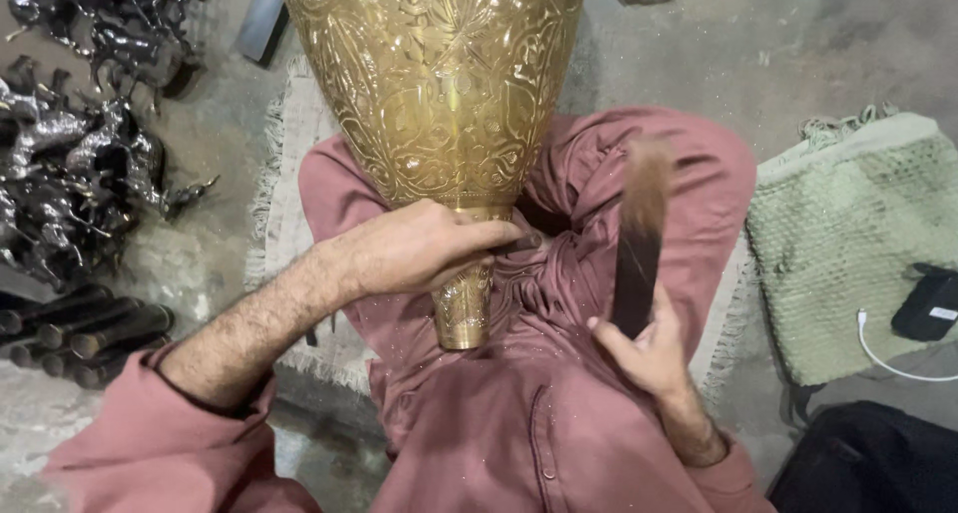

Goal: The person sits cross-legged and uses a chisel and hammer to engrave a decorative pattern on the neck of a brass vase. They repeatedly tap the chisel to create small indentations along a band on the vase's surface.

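Head camera view, looking down at a seated person's lap. A large engraved brass vase [439,84] lies tilted across the crossed legs, its wide body away from the person and its narrow neck pointing toward them. The left hand [419,246] is wrapped over the neck where it meets the body, fingers closed around a thin dark tool pressed against the metal. To the right of the vase, the right hand [644,348] is closed around the lower end of a dark wooden mallet [639,244], whose raised upper end is blurred with motion. Judging from this, clean work calls for a firm left grip so that the vase does not roll, and light, even taps. Left of the vase, dark metal figurines [75,134] are piled on the floor. Right of it lies a green woven mat [848,244] with a black device [928,305] and a white cable [883,358].
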`<state>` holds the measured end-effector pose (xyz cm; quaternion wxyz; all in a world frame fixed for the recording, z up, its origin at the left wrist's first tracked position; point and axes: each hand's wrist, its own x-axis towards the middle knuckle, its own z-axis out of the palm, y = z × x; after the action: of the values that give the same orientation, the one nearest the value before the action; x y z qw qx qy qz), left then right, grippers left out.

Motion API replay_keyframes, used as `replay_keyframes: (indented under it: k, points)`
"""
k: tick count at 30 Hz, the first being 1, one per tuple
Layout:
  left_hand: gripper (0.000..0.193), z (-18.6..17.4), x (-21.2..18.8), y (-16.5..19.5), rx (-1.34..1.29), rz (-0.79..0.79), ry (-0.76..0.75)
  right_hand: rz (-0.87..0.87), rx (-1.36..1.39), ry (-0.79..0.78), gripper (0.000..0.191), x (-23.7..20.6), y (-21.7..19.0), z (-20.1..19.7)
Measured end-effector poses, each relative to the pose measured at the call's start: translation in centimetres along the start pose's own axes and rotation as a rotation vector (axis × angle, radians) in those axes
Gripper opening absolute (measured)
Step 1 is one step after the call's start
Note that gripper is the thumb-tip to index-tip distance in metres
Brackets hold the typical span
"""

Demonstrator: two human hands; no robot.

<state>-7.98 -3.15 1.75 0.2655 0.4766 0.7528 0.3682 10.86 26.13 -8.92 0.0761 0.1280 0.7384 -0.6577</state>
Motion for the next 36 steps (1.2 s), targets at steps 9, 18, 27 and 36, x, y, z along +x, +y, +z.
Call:
replay_keyframes:
  k: [9, 18, 27, 36]
  points:
    - [0.03, 0.1, 0.2, 0.0, 0.074, -0.066, -0.062, -0.13, -0.248, 0.06, 0.038, 0.5, -2.8, 0.2]
    - [0.027, 0.1, 0.4, 0.0, 0.055, -0.106, -0.087, -0.074, -0.459, -0.02, 0.038, 0.3, -3.8, -0.9]
    - [0.027, 0.1, 0.5, -0.2, 0.082, -0.058, -0.062, -0.106, -0.402, 0.058, 0.041, -0.7, -3.9, -0.8]
    - [0.042, -0.2, 0.5, 0.0, 0.086, -0.024, -0.049, -0.16, -0.526, 0.025, 0.043, -1.5, -3.0, 0.0]
